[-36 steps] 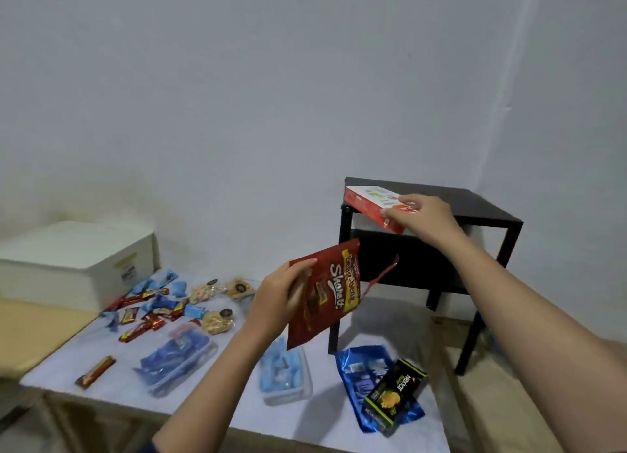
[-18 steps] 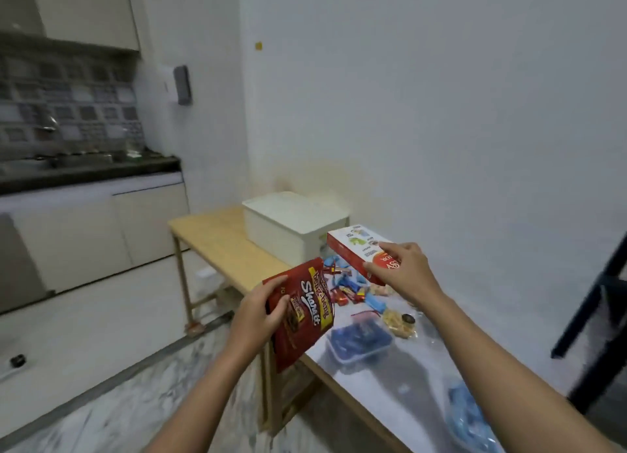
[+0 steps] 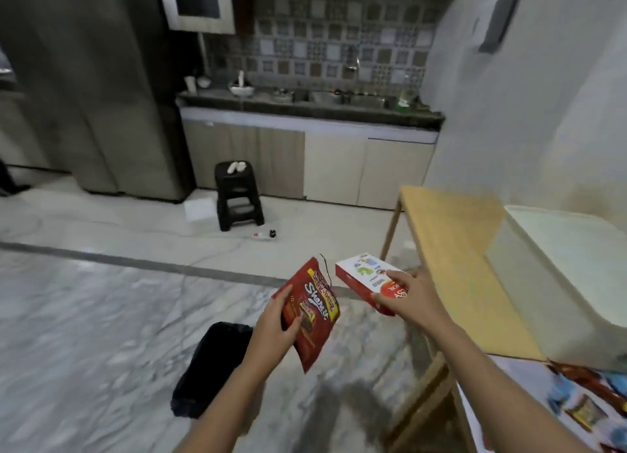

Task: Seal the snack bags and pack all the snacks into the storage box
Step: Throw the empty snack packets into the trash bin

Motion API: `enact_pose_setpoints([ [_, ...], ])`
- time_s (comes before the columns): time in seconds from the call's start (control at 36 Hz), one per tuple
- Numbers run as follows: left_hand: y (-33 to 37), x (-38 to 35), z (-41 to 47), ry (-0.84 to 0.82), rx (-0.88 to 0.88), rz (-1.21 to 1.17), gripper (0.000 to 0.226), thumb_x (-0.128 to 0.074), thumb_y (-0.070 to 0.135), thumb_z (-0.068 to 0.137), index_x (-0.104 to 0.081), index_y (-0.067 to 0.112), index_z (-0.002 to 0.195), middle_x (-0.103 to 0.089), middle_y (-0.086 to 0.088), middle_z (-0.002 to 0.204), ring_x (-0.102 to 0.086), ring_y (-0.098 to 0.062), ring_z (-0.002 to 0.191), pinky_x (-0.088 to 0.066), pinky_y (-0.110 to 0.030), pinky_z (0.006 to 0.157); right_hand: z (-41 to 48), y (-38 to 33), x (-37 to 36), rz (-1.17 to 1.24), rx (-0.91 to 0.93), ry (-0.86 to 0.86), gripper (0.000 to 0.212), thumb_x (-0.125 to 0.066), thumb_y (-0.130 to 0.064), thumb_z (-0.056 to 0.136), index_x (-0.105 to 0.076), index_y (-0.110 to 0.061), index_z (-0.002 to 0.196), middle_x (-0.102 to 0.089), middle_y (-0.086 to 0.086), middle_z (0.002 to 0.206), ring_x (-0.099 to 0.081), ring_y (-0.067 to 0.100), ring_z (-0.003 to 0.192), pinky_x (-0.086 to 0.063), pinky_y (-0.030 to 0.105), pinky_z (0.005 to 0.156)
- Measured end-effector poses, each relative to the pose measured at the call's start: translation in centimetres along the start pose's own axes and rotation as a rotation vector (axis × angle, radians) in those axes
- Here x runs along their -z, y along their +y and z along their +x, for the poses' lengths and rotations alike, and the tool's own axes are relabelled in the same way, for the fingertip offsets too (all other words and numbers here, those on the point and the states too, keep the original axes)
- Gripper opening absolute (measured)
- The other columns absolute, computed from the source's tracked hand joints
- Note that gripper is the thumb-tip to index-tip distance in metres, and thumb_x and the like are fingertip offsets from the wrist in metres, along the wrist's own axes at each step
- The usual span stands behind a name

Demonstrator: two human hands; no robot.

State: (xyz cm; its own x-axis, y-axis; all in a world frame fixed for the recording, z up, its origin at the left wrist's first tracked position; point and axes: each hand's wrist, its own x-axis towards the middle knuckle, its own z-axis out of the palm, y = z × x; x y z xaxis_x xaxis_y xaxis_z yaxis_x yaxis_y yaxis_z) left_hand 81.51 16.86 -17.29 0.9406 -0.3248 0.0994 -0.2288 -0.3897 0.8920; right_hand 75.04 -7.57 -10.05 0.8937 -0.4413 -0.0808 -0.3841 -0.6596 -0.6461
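Both hands held snacks above the floor, beside the table.

The left hand [image 3: 274,330] gripped a red snack bag [image 3: 314,313] near its lower end, thumb across the front, the bag's top pointing to twelve o'clock. At two o'clock from it, the right hand [image 3: 407,300] clasped a red-and-white box [image 3: 364,276] from above. The wooden table [image 3: 451,266] stood at three o'clock, carrying the white storage box [image 3: 559,283]; loose snacks [image 3: 583,408] lay at five o'clock. A black bin [image 3: 213,361] sat at eight o'clock.
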Motion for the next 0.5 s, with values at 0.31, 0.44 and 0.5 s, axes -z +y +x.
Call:
enact_pose_setpoints([
  [0.31,-14.4,6.4,-0.2,0.222,0.497,0.015,0.071,-0.065,0.011,0.083,-0.027,0.017,0.143,-0.038,-0.007,0.140,-0.043,-0.019,0.125,-0.037,-0.031,0.106,9.8,-5.7,-18.5,-0.181,0.127,-0.492,0.069,-0.074,-0.048,0.070,-0.051,-0.026,0.131,-0.038,0.007,0.128,-0.039,0.023,0.122,-0.038,0.032,0.101],
  [0.44,-21.1,7.8,1.1,0.349,0.671,-0.078,0.071,-0.065,0.004,0.082,-0.028,0.012,0.142,-0.038,-0.011,0.140,-0.042,-0.024,0.127,-0.037,-0.041,0.108,13.6,-7.2,-26.5,-0.300,0.159,-0.623,0.067,-0.071,-0.048,0.072,-0.051,-0.024,0.132,-0.037,0.008,0.128,-0.040,0.024,0.120,-0.038,0.030,0.101],
  [0.5,-23.7,7.7,1.5,0.385,0.735,-0.106,0.070,-0.064,0.002,0.082,-0.028,0.009,0.142,-0.038,-0.009,0.137,-0.042,-0.022,0.125,-0.038,-0.033,0.105,15.0,-7.4,-29.6,-0.338,0.164,-0.662,0.067,-0.071,-0.049,0.072,-0.051,-0.024,0.131,-0.036,0.008,0.129,-0.039,0.025,0.120,-0.038,0.031,0.102],
])
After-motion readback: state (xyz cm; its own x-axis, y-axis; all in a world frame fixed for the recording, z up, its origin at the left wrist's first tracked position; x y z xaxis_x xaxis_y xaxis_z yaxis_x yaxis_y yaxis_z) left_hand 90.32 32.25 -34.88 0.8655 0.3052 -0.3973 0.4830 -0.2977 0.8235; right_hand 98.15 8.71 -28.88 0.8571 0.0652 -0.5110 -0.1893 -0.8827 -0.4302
